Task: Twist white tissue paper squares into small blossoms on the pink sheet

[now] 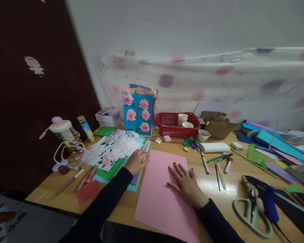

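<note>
A large sheet of pink paper (164,192) lies on the wooden table in front of me. My right hand (186,184) rests flat on it, fingers spread, with a ring on one finger. Beside the sheet's upper left edge is my left hand (136,162), its fingers loosely bent toward the pink paper; whether the fingertips touch it I cannot tell. Under and behind that hand lie stacked coloured sheets (135,182) and a printed floral sheet with white fluffy material (126,146) on top.
A blue flower picture (138,114) and a red basket (164,130) with paper cups stand at the back. On the right are scissors (253,216), a blue glue gun (266,195), pens and coloured paper. A bottle (68,135) with a pale lid stands left.
</note>
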Available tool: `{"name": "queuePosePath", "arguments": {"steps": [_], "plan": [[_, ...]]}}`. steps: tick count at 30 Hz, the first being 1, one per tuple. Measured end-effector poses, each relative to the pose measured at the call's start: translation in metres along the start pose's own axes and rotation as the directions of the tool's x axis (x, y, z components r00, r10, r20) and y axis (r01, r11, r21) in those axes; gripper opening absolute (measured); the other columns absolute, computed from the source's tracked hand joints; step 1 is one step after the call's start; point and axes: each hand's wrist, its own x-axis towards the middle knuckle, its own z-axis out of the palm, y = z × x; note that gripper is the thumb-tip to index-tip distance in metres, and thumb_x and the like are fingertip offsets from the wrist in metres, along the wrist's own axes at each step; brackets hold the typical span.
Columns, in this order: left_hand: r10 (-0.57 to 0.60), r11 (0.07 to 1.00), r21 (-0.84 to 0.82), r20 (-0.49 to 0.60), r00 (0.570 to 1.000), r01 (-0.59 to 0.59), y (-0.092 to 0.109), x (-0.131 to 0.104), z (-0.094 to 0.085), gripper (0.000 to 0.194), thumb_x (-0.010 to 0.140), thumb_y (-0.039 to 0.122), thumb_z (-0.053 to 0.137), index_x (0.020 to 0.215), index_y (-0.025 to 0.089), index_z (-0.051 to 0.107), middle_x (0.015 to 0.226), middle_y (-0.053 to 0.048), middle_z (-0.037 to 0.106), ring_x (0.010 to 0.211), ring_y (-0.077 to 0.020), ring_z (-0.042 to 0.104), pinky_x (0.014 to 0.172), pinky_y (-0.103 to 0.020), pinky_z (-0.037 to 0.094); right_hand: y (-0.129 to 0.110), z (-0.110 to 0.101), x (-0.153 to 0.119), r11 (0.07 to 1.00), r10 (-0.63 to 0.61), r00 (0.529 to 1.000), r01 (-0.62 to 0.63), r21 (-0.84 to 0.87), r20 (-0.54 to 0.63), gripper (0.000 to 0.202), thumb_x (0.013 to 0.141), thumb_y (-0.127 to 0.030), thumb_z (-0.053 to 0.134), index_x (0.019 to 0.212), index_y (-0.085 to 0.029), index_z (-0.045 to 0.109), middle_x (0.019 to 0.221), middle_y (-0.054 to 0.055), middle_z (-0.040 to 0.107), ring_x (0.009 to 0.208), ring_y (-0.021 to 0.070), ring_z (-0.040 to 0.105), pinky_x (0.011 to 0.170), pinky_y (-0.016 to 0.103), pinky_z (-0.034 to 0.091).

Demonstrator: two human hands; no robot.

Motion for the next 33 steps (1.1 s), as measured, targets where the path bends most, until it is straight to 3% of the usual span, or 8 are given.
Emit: {"name": "queuePosePath", "arguments": {"steps": [9, 13, 18, 22, 24, 27, 31, 33], "plan": [[0.175, 0.975, 0.085, 0.289, 0.941, -0.207, 0.029, -0.038, 0.037, 0.059, 0.084, 0.053, 0.047, 0.138, 0.03, 0.038, 0.146, -0.006, 0.038, 0.136, -0.0307, 0.027, 0.109, -0.06, 0.014, 0.028, -0.016, -0.024, 0.998, 0.018, 0.998, -0.015, -0.056, 0.053, 0.064, 0.086, -0.06, 0.041, 0.142, -0.033, 0.031, 0.149, 0.011, 0.031, 0.136, 0.0345, 0.026, 0.102, 0.066, 0.016], [-0.074, 0.934, 0.351, 0.015, 0.997, 0.064, 0.033, -0.042, 0.041, 0.067, 0.087, 0.053, 0.041, 0.141, 0.014, 0.035, 0.151, -0.017, 0.023, 0.14, -0.0332, 0.017, 0.11, -0.06, -0.001, 0.028, -0.016, -0.027, 0.998, 0.012, 0.997, -0.008, -0.054, 0.072, 0.066, 0.086, -0.062, 0.039, 0.144, -0.03, 0.029, 0.15, 0.012, 0.028, 0.138, 0.0343, 0.023, 0.103, 0.066, 0.014], [0.021, 0.931, 0.361, 0.101, 0.995, -0.056, 0.04, -0.039, 0.046, 0.058, 0.087, 0.05, 0.042, 0.138, 0.022, 0.04, 0.152, -0.011, 0.023, 0.139, -0.0315, 0.02, 0.109, -0.061, 0.001, 0.026, -0.017, -0.026, 0.998, 0.023, 0.997, -0.018, -0.061, 0.073, 0.068, 0.086, -0.063, 0.036, 0.143, -0.028, 0.03, 0.15, 0.012, 0.029, 0.137, 0.0347, 0.024, 0.103, 0.065, 0.015], [-0.155, 0.886, 0.422, -0.119, 0.981, 0.191, 0.054, -0.041, 0.051, 0.062, 0.089, 0.044, 0.038, 0.139, 0.008, 0.036, 0.151, -0.021, 0.021, 0.14, -0.0337, 0.017, 0.109, -0.061, 0.001, 0.026, -0.017, -0.027, 0.997, 0.0, 0.999, 0.004, -0.075, 0.052, 0.068, 0.086, -0.063, 0.036, 0.143, -0.026, 0.032, 0.148, 0.014, 0.031, 0.137, 0.0354, 0.025, 0.103, 0.066, 0.017], [-0.001, 0.928, 0.373, 0.049, 0.999, -0.018, 0.059, -0.042, 0.055, 0.062, 0.09, 0.046, 0.035, 0.142, 0.013, 0.032, 0.152, -0.016, 0.022, 0.14, -0.03, 0.018, 0.111, -0.055, 0.01, 0.028, -0.014, -0.028, 0.994, -0.015, 0.999, 0.019, -0.11, 0.044, 0.067, 0.088, -0.061, 0.032, 0.144, -0.023, 0.031, 0.148, 0.014, 0.032, 0.137, 0.0343, 0.026, 0.103, 0.065, 0.018], [0.235, 0.914, 0.246, 0.326, 0.915, -0.323, 0.058, -0.035, 0.061, 0.061, 0.088, 0.055, 0.034, 0.141, 0.026, 0.034, 0.15, -0.005, 0.032, 0.138, -0.0244, 0.026, 0.112, -0.047, 0.019, 0.031, -0.009, -0.028, 0.985, -0.025, 0.999, 0.029, -0.172, 0.029, 0.064, 0.093, -0.055, 0.025, 0.145, -0.017, 0.027, 0.147, 0.015, 0.033, 0.137, 0.0313, 0.027, 0.105, 0.061, 0.02], [0.019, 0.925, 0.37, 0.17, 0.985, -0.082, 0.053, -0.007, 0.068, 0.067, 0.093, 0.046, 0.016, 0.14, 0.0, 0.029, 0.144, -0.028, 0.032, 0.136, -0.0402, 0.023, 0.104, -0.068, 0.008, 0.033, -0.004, -0.028, 0.981, -0.03, 0.999, 0.034, -0.191, 0.022, 0.064, 0.094, -0.052, 0.022, 0.146, -0.014, 0.024, 0.147, 0.016, 0.033, 0.137, 0.0297, 0.026, 0.106, 0.057, 0.021], [0.031, 0.923, 0.376, 0.15, 0.988, -0.086, 0.057, 0.003, 0.074, 0.066, 0.094, 0.043, 0.012, 0.142, -0.002, 0.024, 0.146, -0.028, 0.027, 0.138, -0.0375, 0.019, 0.107, -0.063, 0.009, 0.033, -0.004, -0.029, 0.981, -0.036, 0.999, 0.039, -0.19, 0.019, 0.064, 0.094, -0.052, 0.022, 0.146, -0.014, 0.023, 0.148, 0.015, 0.033, 0.138, 0.0294, 0.025, 0.106, 0.057, 0.021]]}}
